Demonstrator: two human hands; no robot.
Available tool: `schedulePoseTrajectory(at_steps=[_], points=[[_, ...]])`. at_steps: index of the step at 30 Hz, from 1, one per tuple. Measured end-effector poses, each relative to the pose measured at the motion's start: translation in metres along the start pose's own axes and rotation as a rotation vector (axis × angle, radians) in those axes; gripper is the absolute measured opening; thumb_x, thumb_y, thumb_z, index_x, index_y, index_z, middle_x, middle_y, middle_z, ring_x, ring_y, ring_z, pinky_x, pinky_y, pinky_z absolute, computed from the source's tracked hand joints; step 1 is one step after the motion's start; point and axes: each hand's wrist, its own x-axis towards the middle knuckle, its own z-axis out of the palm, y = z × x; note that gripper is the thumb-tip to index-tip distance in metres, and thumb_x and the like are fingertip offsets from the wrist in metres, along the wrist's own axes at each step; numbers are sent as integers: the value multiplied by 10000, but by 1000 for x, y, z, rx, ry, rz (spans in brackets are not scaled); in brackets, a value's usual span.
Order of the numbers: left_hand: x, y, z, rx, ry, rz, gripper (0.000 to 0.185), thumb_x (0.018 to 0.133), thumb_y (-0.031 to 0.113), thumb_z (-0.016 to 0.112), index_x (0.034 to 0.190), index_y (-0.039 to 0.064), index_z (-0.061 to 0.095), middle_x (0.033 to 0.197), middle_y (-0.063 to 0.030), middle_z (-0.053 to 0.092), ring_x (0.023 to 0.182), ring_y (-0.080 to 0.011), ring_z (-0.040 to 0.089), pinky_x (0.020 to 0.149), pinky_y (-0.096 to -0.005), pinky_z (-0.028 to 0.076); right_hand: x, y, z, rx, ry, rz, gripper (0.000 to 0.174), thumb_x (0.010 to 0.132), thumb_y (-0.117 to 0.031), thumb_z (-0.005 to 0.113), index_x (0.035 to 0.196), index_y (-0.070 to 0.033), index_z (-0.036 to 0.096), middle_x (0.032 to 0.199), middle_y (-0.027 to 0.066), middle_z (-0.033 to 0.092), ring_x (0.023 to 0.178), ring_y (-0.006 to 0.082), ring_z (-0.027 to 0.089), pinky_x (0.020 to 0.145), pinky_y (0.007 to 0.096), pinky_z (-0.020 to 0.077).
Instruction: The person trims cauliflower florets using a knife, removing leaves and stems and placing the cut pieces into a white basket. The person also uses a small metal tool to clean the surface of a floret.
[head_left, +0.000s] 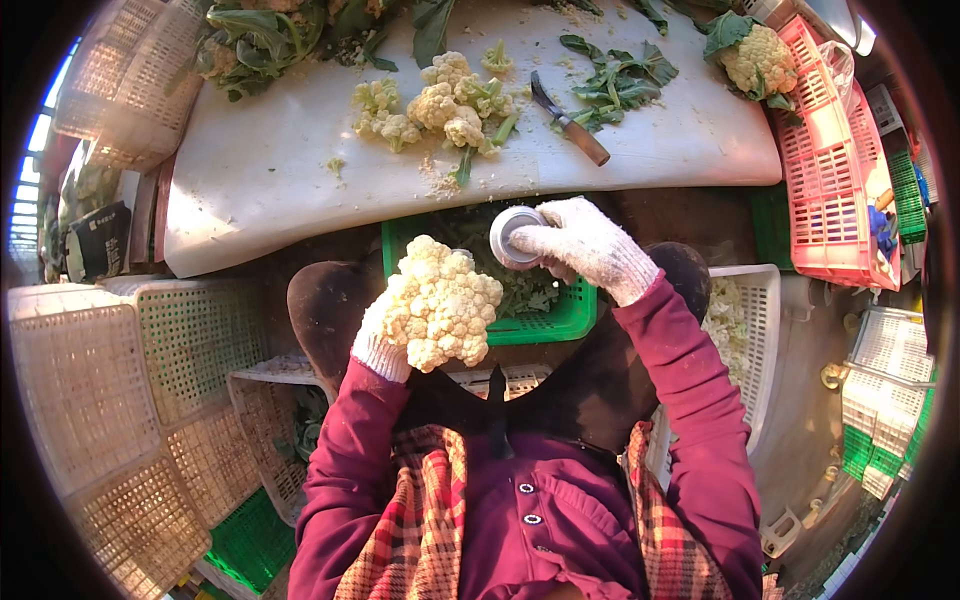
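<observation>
My left hand (384, 346), in a white knit glove, holds a trimmed cauliflower head (442, 307) above my lap, florets facing up. The head hides most of that hand's fingers. In my right hand (589, 244), also gloved, is a small round grey-white object (504, 238) with a rim; my thumb lies over its face, and I cannot tell exactly what it is. Below and between the hands stands a green plastic crate (551, 330) with leaf scraps in it. On the white-covered table, a curved knife (585, 142) with a wooden handle lies near several cut cauliflower pieces (457, 105).
Leafy cauliflowers (259, 45) lie at the table's far left. Another cauliflower (759, 64) rests by a pink crate (825, 165) on the right. White crates (82, 375) are stacked to my left. A white crate (769, 330) of pale scraps stands beside my right knee.
</observation>
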Motion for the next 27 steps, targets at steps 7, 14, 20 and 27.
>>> schedulePoseTrajectory(at_steps=[7, 14, 20, 27], points=[[13, -5, 1, 215, 9, -60, 417, 1094, 284, 499, 1408, 16, 555, 1358, -162, 653, 1196, -294, 665, 1036, -441, 554, -9, -17, 10, -256, 65, -57, 487, 901, -464, 699, 968, 16, 752, 911, 196, 752, 842, 273, 744, 767, 389, 555], [27, -11, -14, 70, 155, -264, 361, 1046, 240, 594, 1288, -24, 637, 1249, -178, 703, 1010, -300, 716, 902, -412, 593, -2, -21, 17, -310, -3, -95, 519, 881, -514, 708, 923, 3, 741, 837, 227, 709, 804, 377, 705, 719, 453, 536], [33, -16, -34, 414, 62, -168, 297, 1033, 112, 579, 1299, -9, 632, 1208, -140, 706, 1099, -278, 690, 953, -425, 575, 9, -18, 26, -140, -35, 39, 504, 895, -484, 707, 873, 19, 732, 751, 212, 687, 690, 261, 700, 652, 391, 526], [24, -4, -21, 245, 6, -216, 398, 953, 201, 725, 1281, -13, 653, 1213, -119, 716, 1082, -252, 691, 979, -371, 556, 8, -19, 30, -124, -30, 41, 531, 908, -518, 683, 886, 11, 716, 795, 248, 676, 722, 384, 662, 702, 446, 521]])
